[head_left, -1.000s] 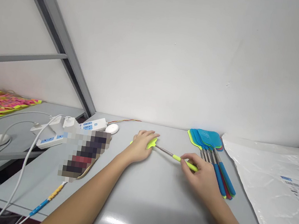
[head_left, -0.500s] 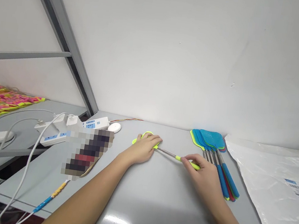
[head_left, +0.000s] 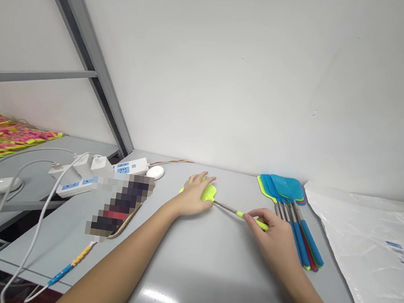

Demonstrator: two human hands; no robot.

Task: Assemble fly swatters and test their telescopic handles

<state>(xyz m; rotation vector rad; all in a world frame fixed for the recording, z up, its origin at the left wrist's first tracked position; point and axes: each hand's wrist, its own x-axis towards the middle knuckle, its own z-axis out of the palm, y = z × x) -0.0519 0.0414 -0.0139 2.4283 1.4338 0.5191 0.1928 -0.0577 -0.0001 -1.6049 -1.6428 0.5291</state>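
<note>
A yellow-green fly swatter (head_left: 210, 193) with a perforated head and a metal rod lies on the grey table. Over its head rests my left hand (head_left: 192, 193), fingers spread and stretched out, covering part of the mesh. My right hand (head_left: 269, 230) pinches the swatter's yellow-green grip between thumb and fingers. Just beyond that hand lies a stack of fly swatters (head_left: 287, 188), with blue heads on top and a yellow-green and a red one peeking out beneath. Their blue, red and green handles point toward me.
White plastic wrapping (head_left: 361, 251) with a label covers the table's right side. On the left are a blurred phone (head_left: 121, 210) with a charging cable, power strips (head_left: 131, 166) with plugs, and a round white object (head_left: 155, 172). Pink and yellow items (head_left: 2, 139) lie far left.
My left hand has shifted slightly left with its fingers spread wider, baring more of the swatter's head. My right hand stays on the grip.
</note>
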